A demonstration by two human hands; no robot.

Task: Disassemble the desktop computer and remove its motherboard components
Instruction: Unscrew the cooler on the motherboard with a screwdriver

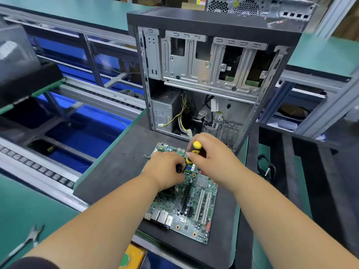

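gripping the yellow-and-black screwdriver [196,150] in my right hand [211,158] while my left hand [167,169] pinches something small on the motherboard [194,200], lower centre on the dark mat [116,171], i judge the board already out of the case [209,74] above, its components still to strip.
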